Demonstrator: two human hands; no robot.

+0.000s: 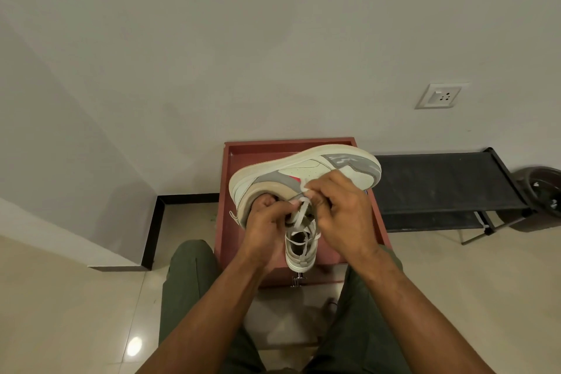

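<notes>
A white and grey sneaker [306, 168] lies tilted on its side above a red-brown box [273, 147], sole facing away. A second matching sneaker [299, 252] stands lower, its opening facing me, on the box. My left hand [262, 231] pinches a white lace [299, 215] with curled fingers, some fingers inside the upper shoe's collar. My right hand [340, 209] pinches the other lace end just above the left hand's fingers.
The box stands on a tiled floor against a white wall. A low black rack [446, 182] sits to the right, with a dark bin [543, 197] beyond it. A wall socket [440, 96] is above the rack. My green-trousered legs flank the box.
</notes>
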